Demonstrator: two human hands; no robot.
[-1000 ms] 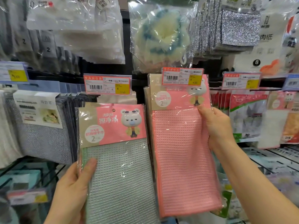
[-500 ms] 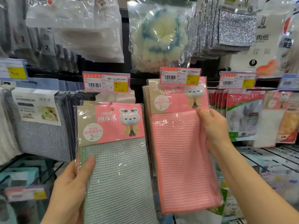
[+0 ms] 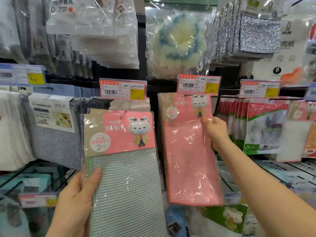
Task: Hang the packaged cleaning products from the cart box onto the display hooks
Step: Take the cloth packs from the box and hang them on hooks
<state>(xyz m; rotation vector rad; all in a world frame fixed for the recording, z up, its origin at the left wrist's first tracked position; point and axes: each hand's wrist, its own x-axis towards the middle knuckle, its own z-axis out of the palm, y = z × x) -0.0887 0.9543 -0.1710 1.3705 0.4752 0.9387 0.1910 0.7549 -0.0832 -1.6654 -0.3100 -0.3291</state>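
The left hand [image 3: 75, 200] is holding a flat clear-wrapped pack of grey-green waffle cloth with a pink bear header card [image 3: 123, 168] by its lower left edge, thumb pressed across the front, the grip clamped on it. The pack is being held upright with the header's hang hole at the top, just below the red-and-yellow price tag marked 5.50 [image 3: 122, 89], likely so the hole can meet the hook there. The right hand [image 3: 214, 132] is pinching the right edge of a matching pink waffle cloth pack [image 3: 186, 151], which is hanging under the neighbouring price tag marked 4.00 [image 3: 198, 83]; I judge it is steadying or squaring that pack on its hook. The cart box is out of sight.
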